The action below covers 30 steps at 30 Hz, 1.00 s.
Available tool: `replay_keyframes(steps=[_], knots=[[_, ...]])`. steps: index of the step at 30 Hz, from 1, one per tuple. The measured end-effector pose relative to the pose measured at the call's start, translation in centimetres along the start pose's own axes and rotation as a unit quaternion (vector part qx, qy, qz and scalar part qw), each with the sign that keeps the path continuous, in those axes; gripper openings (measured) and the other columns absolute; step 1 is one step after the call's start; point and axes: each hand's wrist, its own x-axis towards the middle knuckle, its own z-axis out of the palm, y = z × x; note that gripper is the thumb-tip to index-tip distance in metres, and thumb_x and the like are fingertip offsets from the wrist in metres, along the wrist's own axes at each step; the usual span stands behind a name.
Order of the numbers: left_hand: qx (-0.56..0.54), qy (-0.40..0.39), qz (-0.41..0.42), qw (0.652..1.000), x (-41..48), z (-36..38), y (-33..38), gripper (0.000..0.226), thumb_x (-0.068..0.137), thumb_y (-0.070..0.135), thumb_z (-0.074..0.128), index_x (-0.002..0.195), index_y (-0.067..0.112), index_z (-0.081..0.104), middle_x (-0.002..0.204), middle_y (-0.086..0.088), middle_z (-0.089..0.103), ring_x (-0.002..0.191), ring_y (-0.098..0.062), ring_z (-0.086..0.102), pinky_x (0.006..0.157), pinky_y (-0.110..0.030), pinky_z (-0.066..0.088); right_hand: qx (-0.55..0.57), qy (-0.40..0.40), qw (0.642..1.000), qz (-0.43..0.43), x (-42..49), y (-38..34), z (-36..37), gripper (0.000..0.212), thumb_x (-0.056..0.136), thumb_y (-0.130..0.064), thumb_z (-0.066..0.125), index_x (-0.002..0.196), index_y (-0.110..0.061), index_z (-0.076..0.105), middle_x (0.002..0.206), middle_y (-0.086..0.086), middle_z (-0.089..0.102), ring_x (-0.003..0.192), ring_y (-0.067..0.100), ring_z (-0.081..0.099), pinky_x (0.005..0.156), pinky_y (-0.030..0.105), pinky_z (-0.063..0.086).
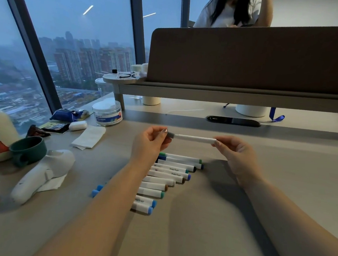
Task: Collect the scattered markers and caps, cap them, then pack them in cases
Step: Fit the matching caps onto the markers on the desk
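White marker [195, 138] held level between my hands, above the desk [280, 175].
My left hand [153, 141] pinches its grey cap [170, 135], my right hand [235, 153] pinches the opposite end; a row of markers [171, 174] lies beneath.

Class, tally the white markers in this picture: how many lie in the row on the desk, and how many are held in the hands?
Row on the grey desk: white plastic markers, 11
Held between left hand and right hand: white marker with a grey cap, 1
Total: 12
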Motion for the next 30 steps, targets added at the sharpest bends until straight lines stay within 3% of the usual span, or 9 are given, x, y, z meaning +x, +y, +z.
replay_keyframes(steps=[5,10,14,21,24,25,28,30], knots=[[0.113,0.051,0.061,0.99,0.3,-0.4,-0.2,0.02,0.092,0.017,0.057,0.108,0.01,0.066,0.089,0.001,0.066,0.084,-0.014,0.064,0.08,-0.023,0.054,-0.058,-0.012,0.998,-0.037,-0.2,0.3,0.5,0.01,0.088,-0.01,0.065,0.089,-0.02,0.068,0.085,0.002,0.071,0.08,0.009,0.062,0.075,0.016,0.048],[0.103,0.08,0.048,0.99,0.6,-0.8,-0.2,0.022,0.091,0.017,0.059,0.108,0.007,0.067,0.09,-0.005,0.068,0.082,-0.013,0.064,0.078,-0.022,0.054,-0.105,-0.031,0.992,-0.068,-0.4,0.3,1.4,0.014,0.088,-0.009,0.065,0.082,-0.022,0.066,0.076,-0.004,0.068,0.068,0.001,0.054,0.067,0.015,0.043],[0.093,0.077,0.034,0.992,0.7,-0.6,-0.5,0.022,0.091,0.017,0.059,0.108,0.006,0.066,0.086,-0.001,0.067,0.077,-0.008,0.064,0.073,-0.018,0.053,-0.118,-0.03,0.99,-0.075,-0.4,0.5,1.3,0.015,0.089,-0.009,0.064,0.082,-0.022,0.065,0.078,-0.002,0.066,0.071,0.009,0.053,0.064,0.014,0.043],[0.122,0.063,0.033,0.99,0.5,-0.1,-0.8,0.027,0.091,0.02,0.059,0.113,0.006,0.066,0.097,-0.005,0.07,0.088,-0.014,0.064,0.086,-0.028,0.053,-0.145,-0.007,0.987,-0.073,0.3,1.0,0.7,0.01,0.089,-0.011,0.065,0.087,-0.02,0.066,0.081,0.0,0.066,0.073,0.009,0.056,0.066,0.01,0.043],[0.197,0.048,0.07,0.977,0.8,-0.5,-0.9,0.035,0.094,0.026,0.053,0.127,0.014,0.058,0.114,0.005,0.062,0.101,-0.008,0.055,0.084,-0.02,0.045,-0.213,0.011,0.976,-0.052,1.0,2.0,0.4,0.003,0.088,-0.016,0.067,0.089,-0.019,0.067,0.079,-0.004,0.062,0.072,0.007,0.052,0.064,0.008,0.04],[0.212,0.051,0.074,0.973,1.0,-0.8,-1.0,0.038,0.096,0.028,0.051,0.132,0.018,0.053,0.119,0.008,0.057,0.102,-0.005,0.052,0.081,-0.015,0.043,-0.245,0.01,0.969,-0.045,1.3,2.3,0.5,0.004,0.087,-0.018,0.068,0.086,-0.021,0.067,0.077,-0.007,0.061,0.074,0.009,0.053,0.068,0.011,0.041],[0.219,0.086,0.07,0.969,1.5,-1.3,-1.2,0.037,0.096,0.029,0.05,0.132,0.019,0.051,0.13,0.0,0.055,0.101,-0.004,0.049,0.067,-0.006,0.036,-0.367,-0.012,0.93,-0.026,1.7,3.0,0.7,0.014,0.087,-0.028,0.067,0.075,-0.035,0.063,0.087,-0.009,0.064,0.091,0.018,0.057,0.088,0.039,0.045],[0.223,0.095,0.071,0.968,1.5,-1.2,-1.3,0.034,0.096,0.029,0.05,0.127,0.018,0.054,0.128,-0.003,0.057,0.099,-0.005,0.049,0.067,-0.006,0.035,-0.418,-0.024,0.908,-0.018,1.6,3.0,0.8,0.008,0.089,-0.032,0.064,0.086,-0.035,0.071,0.1,-0.007,0.065,0.101,0.019,0.054,0.093,0.042,0.043]])
